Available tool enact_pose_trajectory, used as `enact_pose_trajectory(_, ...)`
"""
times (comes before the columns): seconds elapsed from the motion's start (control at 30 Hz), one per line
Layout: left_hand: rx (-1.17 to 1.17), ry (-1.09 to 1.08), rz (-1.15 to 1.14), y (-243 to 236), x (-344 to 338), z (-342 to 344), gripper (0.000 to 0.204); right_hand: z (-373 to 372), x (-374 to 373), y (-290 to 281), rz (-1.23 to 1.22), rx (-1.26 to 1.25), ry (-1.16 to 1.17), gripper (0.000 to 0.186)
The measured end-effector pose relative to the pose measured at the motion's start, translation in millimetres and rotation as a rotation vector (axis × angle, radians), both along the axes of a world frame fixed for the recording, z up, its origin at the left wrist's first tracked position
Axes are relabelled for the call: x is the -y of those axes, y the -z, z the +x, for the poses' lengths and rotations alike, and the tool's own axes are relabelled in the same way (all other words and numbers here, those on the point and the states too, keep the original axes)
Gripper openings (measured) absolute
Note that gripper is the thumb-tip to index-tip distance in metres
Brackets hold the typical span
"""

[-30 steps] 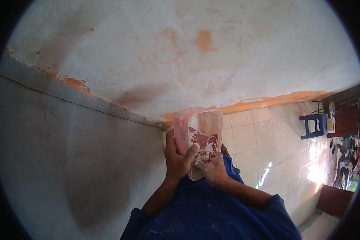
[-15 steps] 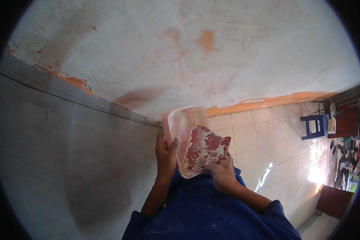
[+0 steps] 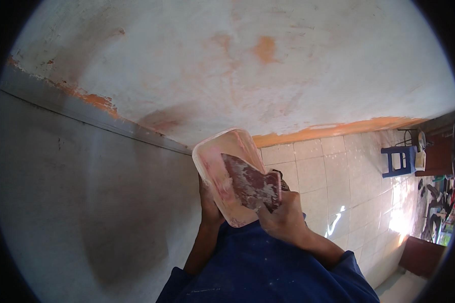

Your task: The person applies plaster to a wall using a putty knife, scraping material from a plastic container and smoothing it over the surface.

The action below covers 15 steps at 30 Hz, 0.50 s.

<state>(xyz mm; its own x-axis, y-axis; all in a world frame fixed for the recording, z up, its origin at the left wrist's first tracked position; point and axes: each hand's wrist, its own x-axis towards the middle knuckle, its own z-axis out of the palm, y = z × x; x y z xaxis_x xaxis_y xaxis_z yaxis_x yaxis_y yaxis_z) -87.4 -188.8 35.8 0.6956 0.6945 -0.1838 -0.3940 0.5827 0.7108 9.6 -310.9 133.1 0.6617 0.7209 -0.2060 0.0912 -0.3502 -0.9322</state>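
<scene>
— What have your hands got hold of?

— My left hand (image 3: 210, 202) is closed round the lower left edge of a shallow pale pink plastic tray (image 3: 222, 166) with rounded corners, fingers curled behind it so I see mostly the thumb side. The tray is tilted, its open face turned toward me, held up in front of my chest.

— And the other one?

— My right hand (image 3: 283, 219) is closed on a flat, stained reddish-brown scraper pad (image 3: 253, 184), pressing it against the inside of the tray. The pad covers the tray's lower right part; the upper left of the tray is bare, with pinkish smears on it.

— What is around you?

— Below the hands are my blue sleeves (image 3: 268, 272). Behind the tray rises a whitish plastered wall (image 3: 237, 65) with orange patches, meeting a grey wall (image 3: 76, 202) on my left. To the right is a pale tiled floor (image 3: 333, 177), and well away on it stands a small blue stool (image 3: 399, 160).
</scene>
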Motion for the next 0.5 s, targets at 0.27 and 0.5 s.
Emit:
enact_pose_trajectory(0.27, -0.268, -0.105, 0.423, -16.7, 4.2, 4.3, 0.066, -15.0, -22.4, 33.4, 0.178, 0.188, 0.055, 0.027)
enact_pose_trajectory(0.5, -0.240, -0.097, 0.397, -27.1, 3.5, 10.5, 0.057, -19.6, -12.4, 40.9, 0.113, -0.408, 0.095, 0.018)
